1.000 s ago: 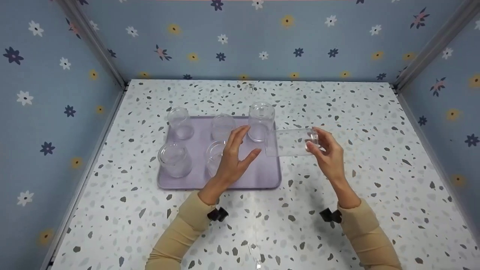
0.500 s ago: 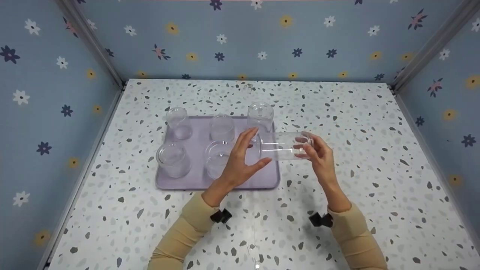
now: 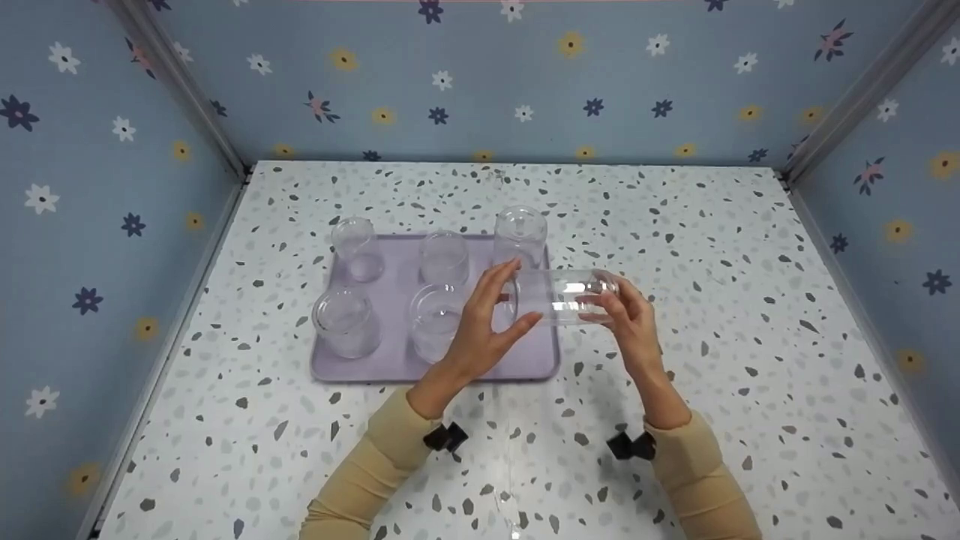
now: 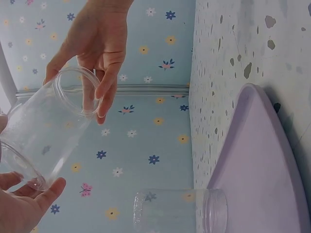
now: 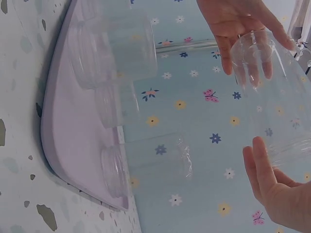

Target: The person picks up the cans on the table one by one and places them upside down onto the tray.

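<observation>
A clear glass jar (image 3: 566, 296) lies on its side in the air between my hands, over the right part of the lilac tray (image 3: 517, 364). My right hand (image 3: 634, 319) grips its ridged end, thumb at the near side and fingers behind. My left hand (image 3: 480, 322) spans the other end, the thumb on one side and the fingers on the other. In the left wrist view, the left fingertips (image 4: 51, 194) lie against the jar's end. Behind it a tall clear jar (image 3: 521, 232) stands on the tray's back right corner, its ridged end down.
More clear jars stand on the tray: a front left jar (image 3: 346, 322), a back left jar (image 3: 356, 244), a back middle jar (image 3: 444, 259) and a front middle jar (image 3: 431, 330), partly behind my left hand. Flowered panels (image 3: 480, 82) enclose the speckled table (image 3: 712, 360).
The jar has moved left and slightly nearer with my right hand. My left hand has shifted right, and the jar's left end now sits between its thumb and fingers.
</observation>
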`<state>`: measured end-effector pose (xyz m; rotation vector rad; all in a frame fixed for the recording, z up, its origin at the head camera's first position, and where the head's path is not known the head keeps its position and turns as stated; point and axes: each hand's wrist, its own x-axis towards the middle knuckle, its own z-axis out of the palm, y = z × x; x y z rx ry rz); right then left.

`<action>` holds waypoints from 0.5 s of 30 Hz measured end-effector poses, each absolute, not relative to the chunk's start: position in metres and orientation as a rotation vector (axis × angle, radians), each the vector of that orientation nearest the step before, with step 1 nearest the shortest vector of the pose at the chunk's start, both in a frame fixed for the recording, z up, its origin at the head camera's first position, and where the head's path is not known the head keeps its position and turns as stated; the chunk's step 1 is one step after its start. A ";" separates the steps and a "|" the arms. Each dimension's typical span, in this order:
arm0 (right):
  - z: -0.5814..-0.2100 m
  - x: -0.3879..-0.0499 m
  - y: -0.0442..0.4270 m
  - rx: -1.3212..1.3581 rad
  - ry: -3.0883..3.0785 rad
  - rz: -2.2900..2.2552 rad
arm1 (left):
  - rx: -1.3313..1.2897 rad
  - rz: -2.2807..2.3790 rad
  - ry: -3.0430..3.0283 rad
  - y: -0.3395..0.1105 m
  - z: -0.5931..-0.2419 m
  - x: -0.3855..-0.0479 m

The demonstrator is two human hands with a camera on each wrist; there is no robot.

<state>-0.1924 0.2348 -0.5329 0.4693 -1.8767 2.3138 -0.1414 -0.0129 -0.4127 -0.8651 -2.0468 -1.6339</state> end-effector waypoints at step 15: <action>-0.470 -0.160 0.208 0.469 -1.876 2.471 | -0.855 -1.516 -2.029 -0.016 -0.431 -0.151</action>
